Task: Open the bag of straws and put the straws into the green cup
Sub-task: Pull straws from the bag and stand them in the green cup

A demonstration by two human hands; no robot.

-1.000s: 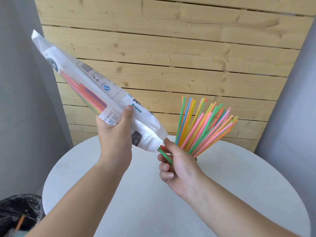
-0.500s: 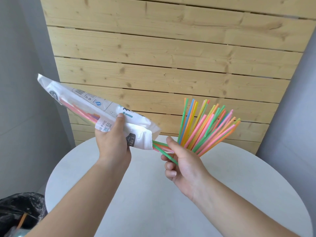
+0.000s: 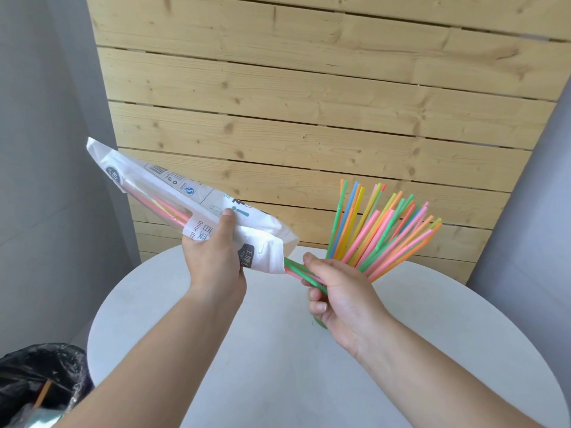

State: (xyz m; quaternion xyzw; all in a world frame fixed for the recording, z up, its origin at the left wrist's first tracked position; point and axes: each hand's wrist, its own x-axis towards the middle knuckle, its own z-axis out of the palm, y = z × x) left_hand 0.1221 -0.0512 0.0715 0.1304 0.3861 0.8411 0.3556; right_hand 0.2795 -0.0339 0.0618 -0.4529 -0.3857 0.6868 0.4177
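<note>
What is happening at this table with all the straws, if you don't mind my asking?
A person is emptying a bag of straws. The left hand grips the bag above the round white table, while the right hand pinches a few green and pink straws poking from its open end. A fanned bunch of straws already stands in the green cup, mostly hidden behind that hand. More show inside the bag.

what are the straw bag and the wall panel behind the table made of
Straw bag: looks like thin plastic film, printed white with a clear window; it crumples where the left hand grips it. Wall panel: pale wood planks, seemingly unvarnished, with visible knots and grain.
</note>
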